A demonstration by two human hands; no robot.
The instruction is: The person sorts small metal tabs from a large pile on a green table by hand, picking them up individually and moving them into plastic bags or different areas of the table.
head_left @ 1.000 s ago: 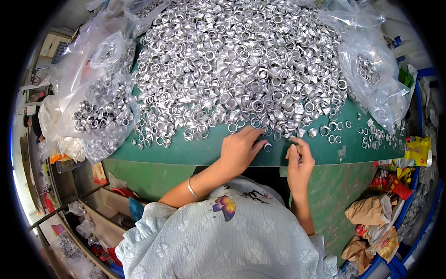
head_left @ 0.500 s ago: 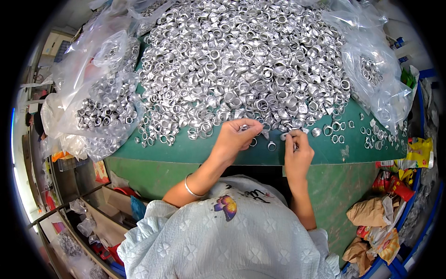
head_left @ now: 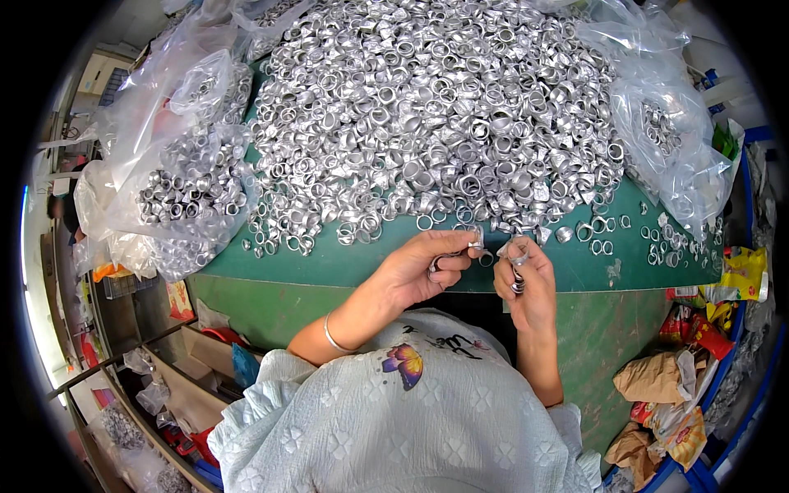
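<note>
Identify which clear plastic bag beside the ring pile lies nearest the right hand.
The clear plastic bag right of the ring pile; the other bags lie to its left, farther from the right hand.

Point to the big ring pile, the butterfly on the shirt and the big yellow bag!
Ring pile (head_left: pixel 436 115): head view, middle of the heap.
Butterfly (head_left: pixel 403 366): head view, middle of its wings.
Yellow bag (head_left: pixel 744 274): head view, its front.

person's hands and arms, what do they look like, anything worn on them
The left hand and right hand are gloveless. A slim, silvery bangle circles the left wrist; none shows on the right. The short, loose sleeves are pale bluish-white and textured, the left one ruffled.
</note>
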